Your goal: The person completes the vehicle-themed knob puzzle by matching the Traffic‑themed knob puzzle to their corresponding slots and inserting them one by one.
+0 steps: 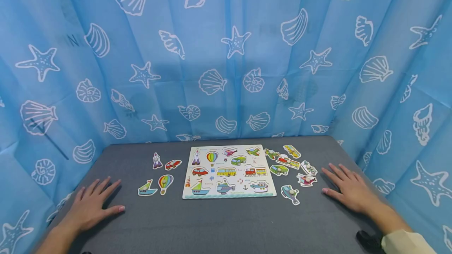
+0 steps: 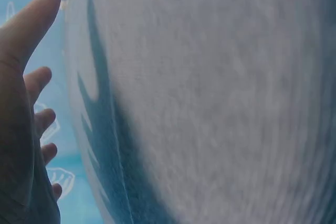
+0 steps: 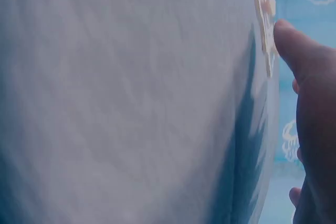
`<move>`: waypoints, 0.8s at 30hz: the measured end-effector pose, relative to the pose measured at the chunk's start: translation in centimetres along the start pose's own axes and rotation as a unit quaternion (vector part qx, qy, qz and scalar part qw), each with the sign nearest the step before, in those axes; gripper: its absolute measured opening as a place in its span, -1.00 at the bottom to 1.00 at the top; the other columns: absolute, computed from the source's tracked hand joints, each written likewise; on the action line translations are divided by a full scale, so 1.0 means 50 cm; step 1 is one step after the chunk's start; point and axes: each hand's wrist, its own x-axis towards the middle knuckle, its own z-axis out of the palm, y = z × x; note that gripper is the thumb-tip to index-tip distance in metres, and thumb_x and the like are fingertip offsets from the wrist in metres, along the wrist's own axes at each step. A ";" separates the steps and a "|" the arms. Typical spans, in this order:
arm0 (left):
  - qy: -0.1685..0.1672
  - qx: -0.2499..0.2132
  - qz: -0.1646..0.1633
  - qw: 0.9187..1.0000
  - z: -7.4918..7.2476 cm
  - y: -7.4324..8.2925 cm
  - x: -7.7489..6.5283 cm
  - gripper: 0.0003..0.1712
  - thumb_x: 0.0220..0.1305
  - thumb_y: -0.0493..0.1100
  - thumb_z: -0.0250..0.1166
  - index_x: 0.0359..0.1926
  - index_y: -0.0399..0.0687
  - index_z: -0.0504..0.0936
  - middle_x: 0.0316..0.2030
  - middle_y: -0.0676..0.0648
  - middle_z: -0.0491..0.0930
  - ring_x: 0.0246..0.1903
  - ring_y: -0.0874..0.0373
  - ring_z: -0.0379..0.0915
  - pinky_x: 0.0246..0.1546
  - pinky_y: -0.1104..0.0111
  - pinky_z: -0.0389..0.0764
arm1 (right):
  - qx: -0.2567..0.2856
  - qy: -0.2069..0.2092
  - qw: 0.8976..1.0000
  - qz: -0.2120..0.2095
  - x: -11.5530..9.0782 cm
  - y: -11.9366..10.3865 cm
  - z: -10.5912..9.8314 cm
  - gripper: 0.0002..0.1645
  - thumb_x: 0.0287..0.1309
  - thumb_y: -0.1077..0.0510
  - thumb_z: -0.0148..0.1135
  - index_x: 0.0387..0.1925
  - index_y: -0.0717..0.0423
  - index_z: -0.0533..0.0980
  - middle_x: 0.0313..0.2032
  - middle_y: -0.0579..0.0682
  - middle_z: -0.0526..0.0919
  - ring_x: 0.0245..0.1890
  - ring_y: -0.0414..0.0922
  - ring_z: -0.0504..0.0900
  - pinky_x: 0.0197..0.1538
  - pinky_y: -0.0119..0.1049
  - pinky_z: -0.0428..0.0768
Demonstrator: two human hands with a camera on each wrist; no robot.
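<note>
My left hand (image 1: 92,207) is over the left side of the table, fingers spread and holding nothing. Nearest to it is a sailboat piece (image 1: 147,188), beside a hot-air balloon piece (image 1: 165,184). On the right, my other hand (image 1: 353,192) has its fingers spread, just beside a helicopter piece (image 1: 306,180) and a ship piece (image 1: 308,167). Between the hands lies a white vehicle puzzle board (image 1: 226,196) with printed pictures. In the left wrist view the thumb (image 2: 37,14) and fingertips stand out at the left edge; the right wrist view has the thumb (image 3: 294,45) near puzzle pieces.
Behind the balloon lie a rocket piece (image 1: 157,161) and a red car piece (image 1: 173,164). Right of the board are plane (image 1: 271,154), truck (image 1: 279,170), train (image 1: 287,162), bus (image 1: 292,151) and submarine (image 1: 290,195) pieces. A blue shell-patterned curtain (image 1: 226,58) surrounds the grey table (image 1: 212,226).
</note>
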 end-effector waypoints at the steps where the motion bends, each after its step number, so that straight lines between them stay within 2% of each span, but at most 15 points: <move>1: 0.002 0.001 0.003 1.000 -0.002 0.005 0.000 0.17 -0.04 0.64 0.10 0.37 -0.10 0.31 0.31 -0.46 0.15 0.25 -0.56 -0.10 0.09 -0.42 -0.20 | 0.000 0.002 1.000 -0.004 0.000 -0.005 0.000 -0.08 0.20 -0.41 0.09 0.37 0.09 0.28 0.36 0.32 0.18 0.32 0.40 0.06 0.16 0.40 0.00; 7: 0.016 -0.017 0.020 1.000 -0.011 0.042 0.000 0.13 -0.03 0.62 0.13 0.35 -0.08 0.36 0.32 -0.43 0.15 0.25 -0.53 -0.07 0.10 -0.40 -0.14 | 0.005 0.034 0.999 -0.028 0.001 -0.037 -0.003 -0.16 0.21 -0.31 0.18 0.34 0.11 0.34 0.33 0.29 0.25 0.29 0.35 0.16 0.09 0.39 0.16; 11: 0.024 -0.064 0.028 0.997 -0.014 0.065 0.002 0.06 0.04 0.52 0.21 0.37 -0.08 0.33 0.35 -0.41 0.13 0.26 -0.52 -0.06 0.08 -0.40 -0.09 | 0.026 0.058 0.997 -0.040 0.002 -0.056 0.000 -0.21 0.20 -0.23 0.25 0.31 0.12 0.36 0.30 0.29 0.29 0.25 0.33 0.23 -0.01 0.41 0.27; 15: 0.024 -0.130 0.025 0.991 -0.021 0.095 0.002 0.01 0.09 0.40 0.29 0.39 -0.11 0.30 0.35 -0.42 0.11 0.26 -0.54 -0.05 0.01 -0.43 -0.02 | 0.057 0.071 0.995 -0.039 0.006 -0.070 0.006 -0.24 0.21 -0.17 0.27 0.30 0.15 0.37 0.28 0.30 0.30 0.22 0.33 0.26 0.00 0.40 0.27; 20: 0.028 -0.216 0.018 0.976 -0.026 0.128 0.002 -0.08 0.16 0.25 0.33 0.39 -0.17 0.28 0.35 -0.44 0.11 0.27 -0.51 -0.03 0.02 -0.41 0.04 | 0.088 0.105 0.990 -0.040 0.015 -0.089 0.015 -0.30 0.14 -0.05 0.36 0.21 0.25 0.44 0.16 0.32 0.43 0.11 0.31 0.38 0.01 0.30 0.33; 24: 0.040 -0.297 0.005 0.954 -0.035 0.155 -0.001 -0.19 0.24 0.10 0.33 0.37 -0.21 0.29 0.33 -0.42 0.14 0.28 -0.44 0.03 0.09 -0.34 0.11 | 0.128 0.131 0.982 -0.036 0.024 -0.104 0.019 -0.39 0.06 0.08 0.43 0.10 0.32 0.51 0.03 0.31 0.53 0.02 0.30 0.46 0.02 0.22 0.35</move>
